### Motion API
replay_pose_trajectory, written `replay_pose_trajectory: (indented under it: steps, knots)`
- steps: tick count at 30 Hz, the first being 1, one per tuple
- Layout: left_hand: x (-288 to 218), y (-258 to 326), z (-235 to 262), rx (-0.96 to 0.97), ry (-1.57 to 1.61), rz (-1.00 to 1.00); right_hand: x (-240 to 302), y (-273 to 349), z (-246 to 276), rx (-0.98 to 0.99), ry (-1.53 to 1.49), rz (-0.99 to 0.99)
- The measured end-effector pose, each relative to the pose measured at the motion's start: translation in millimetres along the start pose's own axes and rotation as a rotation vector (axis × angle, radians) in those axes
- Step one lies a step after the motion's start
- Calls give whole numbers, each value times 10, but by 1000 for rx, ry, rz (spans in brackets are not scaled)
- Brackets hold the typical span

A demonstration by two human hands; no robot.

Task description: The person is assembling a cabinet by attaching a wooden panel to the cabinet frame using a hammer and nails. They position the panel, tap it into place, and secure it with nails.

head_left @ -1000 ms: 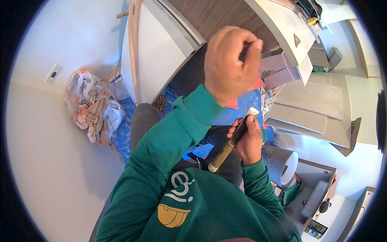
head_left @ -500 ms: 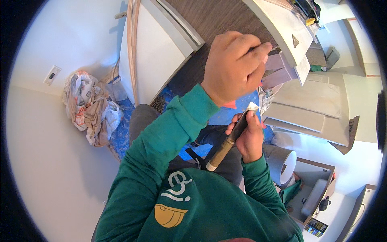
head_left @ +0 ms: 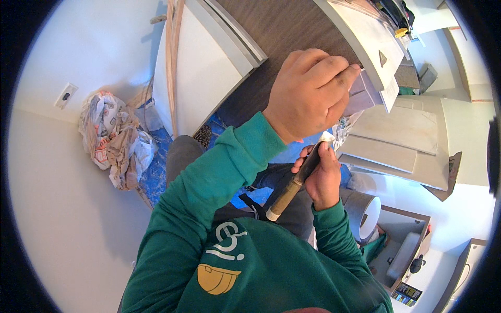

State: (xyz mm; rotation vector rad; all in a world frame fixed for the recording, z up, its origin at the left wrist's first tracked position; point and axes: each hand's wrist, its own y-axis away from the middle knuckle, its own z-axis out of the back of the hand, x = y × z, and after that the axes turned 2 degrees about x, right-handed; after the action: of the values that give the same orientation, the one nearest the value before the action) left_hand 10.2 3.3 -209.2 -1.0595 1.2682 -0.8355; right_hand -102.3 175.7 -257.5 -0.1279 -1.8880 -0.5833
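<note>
My left hand (head_left: 311, 94) is raised over a brown wood-grain panel (head_left: 284, 26). Its fingers are curled and pressed together, with the fingertips at the panel's pale curved edge (head_left: 360, 39). Whatever they pinch, if anything, is hidden behind them. Lower down, my right hand (head_left: 324, 177) is wrapped round a slim stick-like tool (head_left: 284, 201), held at a slant. This tool has a dark upper part, a brownish lower part and whitish ends; its exact kind I cannot make out.
A white panel (head_left: 201, 62) with wooden strips (head_left: 172, 68) leans at the left beside a crumpled plastic bag (head_left: 117, 141). Blue sheeting (head_left: 156, 172) covers the floor. On the right are stacked pale boards (head_left: 394, 135), a grey cylinder (head_left: 365, 214) and an open drawer-like box (head_left: 402, 224).
My left hand has moved slightly down and right, bringing its fingertips to the panel's edge. My right hand keeps the tool in nearly the same place.
</note>
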Motion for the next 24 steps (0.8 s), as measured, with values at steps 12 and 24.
replay_pose_trajectory:
  steps: [12,24]
  knots:
    - [-24,-38,33,43,-42,-9,-64,6,21,12,-34,-29]
    - [-153,-126,100,114,-84,20,18,83,-173,53,-31,40]
